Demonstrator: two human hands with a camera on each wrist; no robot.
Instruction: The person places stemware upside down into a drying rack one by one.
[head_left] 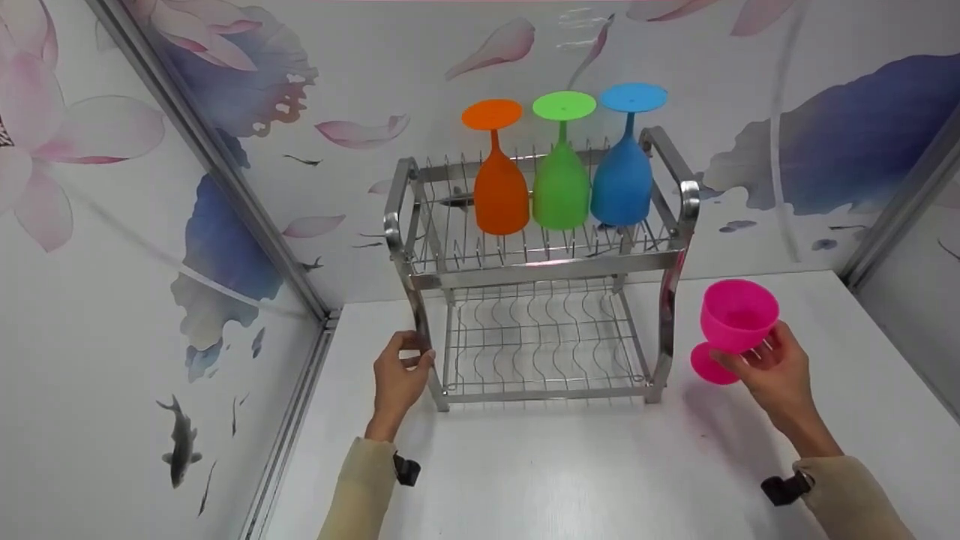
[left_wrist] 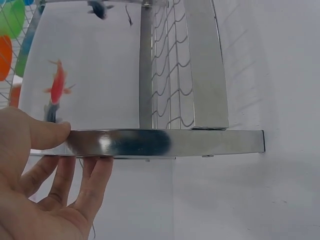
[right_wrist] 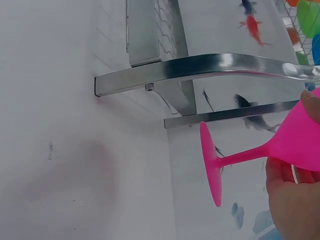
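Observation:
My left hand (head_left: 401,379) grips the front left leg of a two-tier metal dish rack (head_left: 544,271), thumb on one side and fingers on the other in the left wrist view. My right hand (head_left: 780,375) holds a pink goblet (head_left: 739,315) by its bowl, mouth up and slightly tilted, to the right of the rack. Its round foot (right_wrist: 211,165) and stem show in the right wrist view. On the upper tier an orange goblet (head_left: 501,191), a green goblet (head_left: 561,187) and a blue goblet (head_left: 622,184) stand upside down in a row.
The rack's lower tier (head_left: 544,337) has wavy wires. It stands on a white table (head_left: 540,465) near the back panel (head_left: 360,247), which is printed with petals and fish. A side panel (head_left: 97,300) rises at the left, and another panel (head_left: 930,300) at the right.

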